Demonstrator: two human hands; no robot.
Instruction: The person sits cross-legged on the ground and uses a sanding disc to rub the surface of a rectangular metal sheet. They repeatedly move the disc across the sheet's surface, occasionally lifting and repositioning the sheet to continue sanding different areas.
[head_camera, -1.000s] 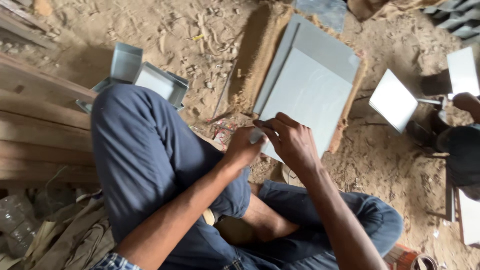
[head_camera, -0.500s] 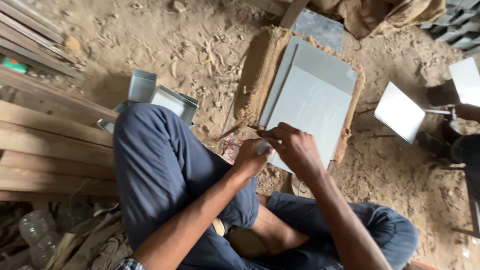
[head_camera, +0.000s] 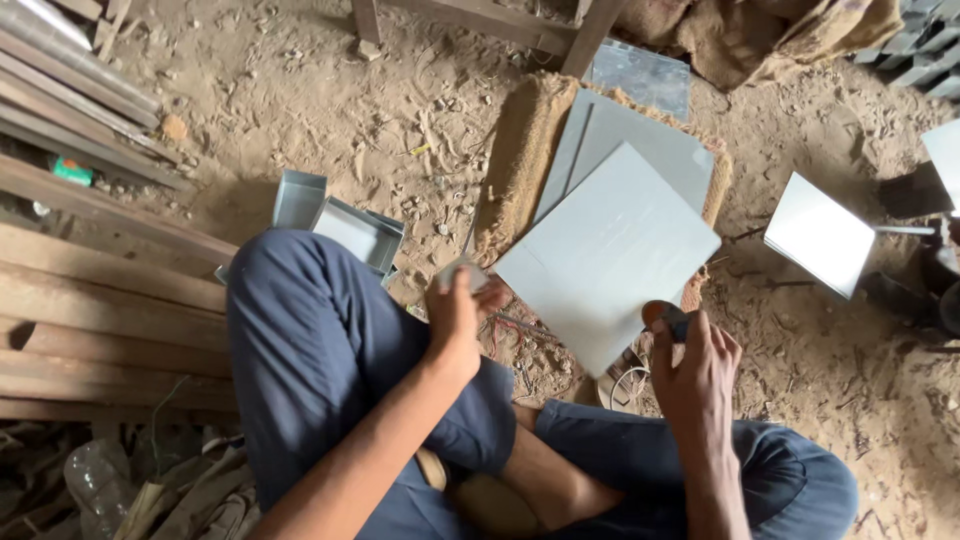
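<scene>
Gripping a small metal piece w/ left hand just left of the grey metal sheet; right hand clasps a small round tool (type unclear) at sheet's lower edge. Marking/cutting step, seemingly; next needs tool brought onto sheet.

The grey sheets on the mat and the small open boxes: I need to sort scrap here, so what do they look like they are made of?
Grey sheets: likely thin sheet metal, dull satin finish, with crisp straight edges and a faint sheen. Small open boxes: seemingly the same metal, with thin folded walls. Mat: coarse woven fibre, probably jute, brown and frayed.
</scene>
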